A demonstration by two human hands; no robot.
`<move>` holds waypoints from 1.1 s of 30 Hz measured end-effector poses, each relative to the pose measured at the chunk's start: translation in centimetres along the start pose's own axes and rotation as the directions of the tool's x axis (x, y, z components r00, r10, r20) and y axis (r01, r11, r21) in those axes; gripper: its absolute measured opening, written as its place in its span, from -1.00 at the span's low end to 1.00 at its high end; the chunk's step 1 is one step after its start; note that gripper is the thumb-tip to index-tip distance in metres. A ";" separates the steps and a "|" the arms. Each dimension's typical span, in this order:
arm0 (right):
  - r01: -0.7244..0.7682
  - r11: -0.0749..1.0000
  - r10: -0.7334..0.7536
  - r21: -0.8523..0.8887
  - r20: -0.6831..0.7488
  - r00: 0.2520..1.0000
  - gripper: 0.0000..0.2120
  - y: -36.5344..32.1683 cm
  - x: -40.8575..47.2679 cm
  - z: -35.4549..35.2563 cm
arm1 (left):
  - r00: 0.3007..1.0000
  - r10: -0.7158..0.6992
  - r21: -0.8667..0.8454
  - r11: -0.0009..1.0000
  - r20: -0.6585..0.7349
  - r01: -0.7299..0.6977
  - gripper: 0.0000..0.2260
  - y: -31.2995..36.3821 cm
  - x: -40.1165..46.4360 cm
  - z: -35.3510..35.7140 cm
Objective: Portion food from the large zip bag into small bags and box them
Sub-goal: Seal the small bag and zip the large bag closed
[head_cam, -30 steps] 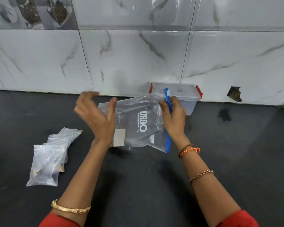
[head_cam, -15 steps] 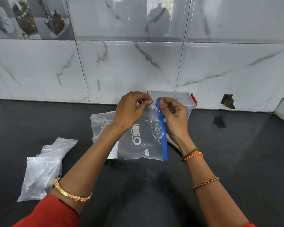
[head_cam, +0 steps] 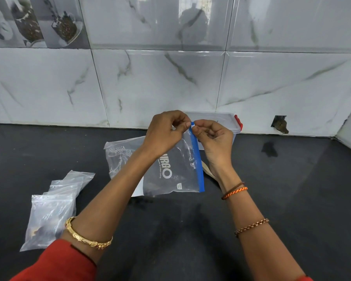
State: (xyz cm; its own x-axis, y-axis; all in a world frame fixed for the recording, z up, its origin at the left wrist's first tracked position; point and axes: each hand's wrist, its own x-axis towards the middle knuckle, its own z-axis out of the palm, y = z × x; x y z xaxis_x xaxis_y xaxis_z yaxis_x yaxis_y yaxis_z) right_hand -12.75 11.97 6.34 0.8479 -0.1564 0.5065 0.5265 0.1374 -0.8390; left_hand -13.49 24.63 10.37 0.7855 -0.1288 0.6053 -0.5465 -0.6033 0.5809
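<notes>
Both hands meet at the top end of the large zip bag (head_cam: 170, 171), which hangs from them above the dark counter (head_cam: 292, 199): the left hand (head_cam: 164, 132) pinches the blue zip strip (head_cam: 196, 157) from one side, the right hand (head_cam: 215, 138) pinches it from the other, fingertips almost touching. Just behind the right hand, against the tiled wall (head_cam: 170, 84), stands the clear lidded box (head_cam: 227, 122) with a red clasp. Well off to the left of the left forearm lie the small bags (head_cam: 55, 203), overlapping on the counter
</notes>
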 end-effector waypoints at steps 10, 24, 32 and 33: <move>0.008 0.922 -0.011 -0.388 -0.005 1.000 -0.89 0.9 -0.8 0.7 | 0.989 -0.026 0.026 0.999 -0.148 0.030 -0.87 0.7 -0.5 0.5; -0.285 0.946 0.295 0.157 -0.043 0.955 -0.86 1.4 -2.3 -0.8 | 0.842 -0.271 -0.404 0.912 -0.466 0.070 -0.77 -0.2 1.1 -5.5; -0.291 0.946 0.297 0.140 -0.023 0.955 -0.81 1.4 -3.1 0.8 | 0.766 -0.527 -0.720 0.683 -0.368 0.124 -0.90 -1.6 -0.9 -6.0; -0.291 0.934 0.313 0.206 -0.081 0.946 -0.80 1.1 -3.1 0.9 | 0.768 -0.535 -0.701 0.694 -0.352 0.163 -0.89 -2.4 -1.9 -5.2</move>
State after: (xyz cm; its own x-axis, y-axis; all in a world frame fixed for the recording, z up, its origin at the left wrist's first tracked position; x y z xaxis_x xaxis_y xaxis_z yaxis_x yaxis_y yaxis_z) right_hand -14.75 13.44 3.99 0.9621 -0.1846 0.2005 0.2575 0.3750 -0.8906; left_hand -15.18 30.41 10.71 0.7937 0.5007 0.3456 -0.4551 0.1117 0.8834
